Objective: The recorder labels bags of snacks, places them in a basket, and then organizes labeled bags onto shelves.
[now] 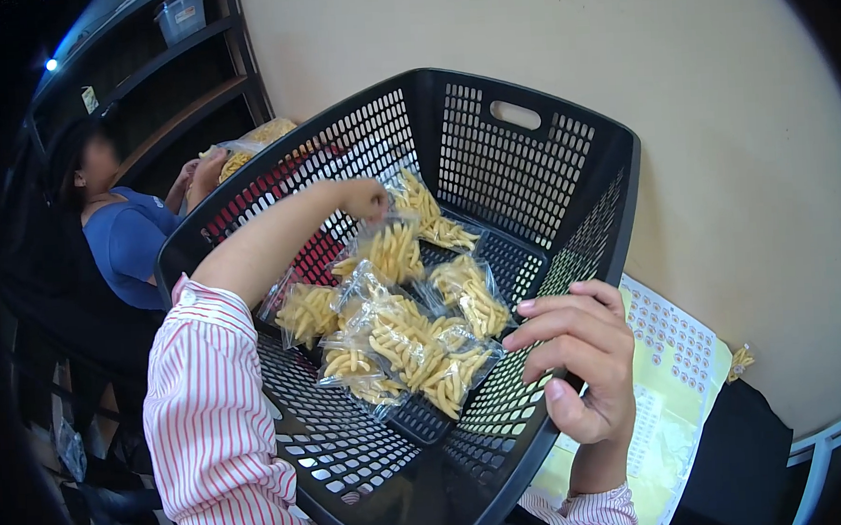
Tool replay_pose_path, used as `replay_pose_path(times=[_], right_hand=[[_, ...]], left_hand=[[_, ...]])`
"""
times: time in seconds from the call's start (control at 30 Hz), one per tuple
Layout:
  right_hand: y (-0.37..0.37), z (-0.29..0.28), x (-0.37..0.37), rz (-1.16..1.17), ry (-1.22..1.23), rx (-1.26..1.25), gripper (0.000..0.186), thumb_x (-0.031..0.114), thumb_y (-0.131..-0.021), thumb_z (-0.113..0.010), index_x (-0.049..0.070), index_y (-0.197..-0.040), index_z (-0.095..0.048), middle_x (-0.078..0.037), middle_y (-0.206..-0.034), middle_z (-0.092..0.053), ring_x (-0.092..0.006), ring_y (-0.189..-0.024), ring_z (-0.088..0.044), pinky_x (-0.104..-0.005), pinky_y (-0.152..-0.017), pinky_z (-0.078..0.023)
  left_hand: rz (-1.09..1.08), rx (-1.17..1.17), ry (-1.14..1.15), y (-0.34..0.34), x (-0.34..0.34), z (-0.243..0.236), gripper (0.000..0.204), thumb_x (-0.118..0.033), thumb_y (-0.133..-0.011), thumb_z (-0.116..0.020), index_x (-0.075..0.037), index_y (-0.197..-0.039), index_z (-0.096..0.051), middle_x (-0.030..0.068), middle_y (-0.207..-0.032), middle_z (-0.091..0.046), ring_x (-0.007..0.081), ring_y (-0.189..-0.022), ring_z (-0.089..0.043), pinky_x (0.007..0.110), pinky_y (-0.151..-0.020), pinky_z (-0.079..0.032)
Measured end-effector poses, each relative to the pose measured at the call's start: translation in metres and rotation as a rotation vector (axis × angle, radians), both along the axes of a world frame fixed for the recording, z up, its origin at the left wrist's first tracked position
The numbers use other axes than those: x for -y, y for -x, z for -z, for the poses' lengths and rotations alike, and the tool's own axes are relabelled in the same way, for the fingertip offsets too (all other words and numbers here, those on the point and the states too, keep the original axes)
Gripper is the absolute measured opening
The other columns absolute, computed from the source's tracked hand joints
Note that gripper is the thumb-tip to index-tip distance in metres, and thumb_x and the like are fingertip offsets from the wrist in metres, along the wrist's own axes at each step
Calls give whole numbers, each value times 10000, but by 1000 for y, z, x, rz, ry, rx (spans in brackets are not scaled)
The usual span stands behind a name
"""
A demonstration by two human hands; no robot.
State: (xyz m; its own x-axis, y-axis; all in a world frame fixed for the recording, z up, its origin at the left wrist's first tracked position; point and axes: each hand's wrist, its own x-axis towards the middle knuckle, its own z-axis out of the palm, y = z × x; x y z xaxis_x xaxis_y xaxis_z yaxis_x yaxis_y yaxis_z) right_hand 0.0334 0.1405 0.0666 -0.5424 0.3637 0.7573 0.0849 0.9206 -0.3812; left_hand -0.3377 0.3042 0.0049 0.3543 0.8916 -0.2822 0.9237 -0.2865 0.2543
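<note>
A deep black plastic basket [612, 141] with slotted walls fills the middle of the view, and its floor shows between several clear bags of pale yellow stick snacks [405, 343]. My left arm reaches over the basket's left rim. Down inside, my left hand [366, 199] is closed at the top of one snack bag [392, 252], which hangs upright below the fingers. Another snack bag [428, 211] lies just beyond it against the far wall. At the right rim, my right hand [584, 359] has its fingers apart, curving over the edge with nothing in them.
A person in a blue top [124, 233] handles bags of snacks [238, 163] at the left. Behind stands a dark shelf [163, 67] holding a plastic tub [181, 18]. Sheets of round stickers [673, 341] lie right of the basket, near a small snack bag [741, 361].
</note>
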Motion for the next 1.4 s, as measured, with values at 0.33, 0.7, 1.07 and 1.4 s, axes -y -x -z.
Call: replay_pose_path(times=[0.33, 0.7, 1.07, 1.4], right_hand=[[-1, 9, 3, 136, -118, -202, 148, 150, -610, -533, 80, -738, -552, -83, -931, -563, -284, -979, -495, -428, -905, -278], [-92, 9, 20, 334, -292, -655, 178, 31, -572, -735, 69, -645, -578, -74, -882, -517, -208, -872, -506, -325, -760, -407], [-199, 21, 8, 163, 225, -800, 335, 91, -716, -626, 47, -1005, -463, -89, -1082, -456, -160, -1005, -434, -280, -817, -346], [-197, 67, 45, -178, 600, -648, 198, 72, -780, -565, 9, -954, -495, -65, -908, -546, -108, -841, -505, -238, -764, -386]], left_hand=[[94, 129, -722, -61, 8, -166, 206, -233, -823, -497, -55, -926, -499, 33, -796, -556, 134, -747, -531, 278, -667, -447], [273, 589, -750, -249, 123, -268, 241, -162, -848, -465, 43, -975, -467, 122, -943, -508, 182, -863, -556, 253, -710, -499], [245, 543, -552, -383, 143, -200, 206, -214, -845, -470, -31, -939, -493, 46, -836, -549, 94, -810, -562, 200, -638, -468], [-105, 1152, -560, -410, 251, -49, 162, 1, -763, -541, 31, -915, -496, 70, -780, -524, 122, -705, -583, 223, -577, -476]])
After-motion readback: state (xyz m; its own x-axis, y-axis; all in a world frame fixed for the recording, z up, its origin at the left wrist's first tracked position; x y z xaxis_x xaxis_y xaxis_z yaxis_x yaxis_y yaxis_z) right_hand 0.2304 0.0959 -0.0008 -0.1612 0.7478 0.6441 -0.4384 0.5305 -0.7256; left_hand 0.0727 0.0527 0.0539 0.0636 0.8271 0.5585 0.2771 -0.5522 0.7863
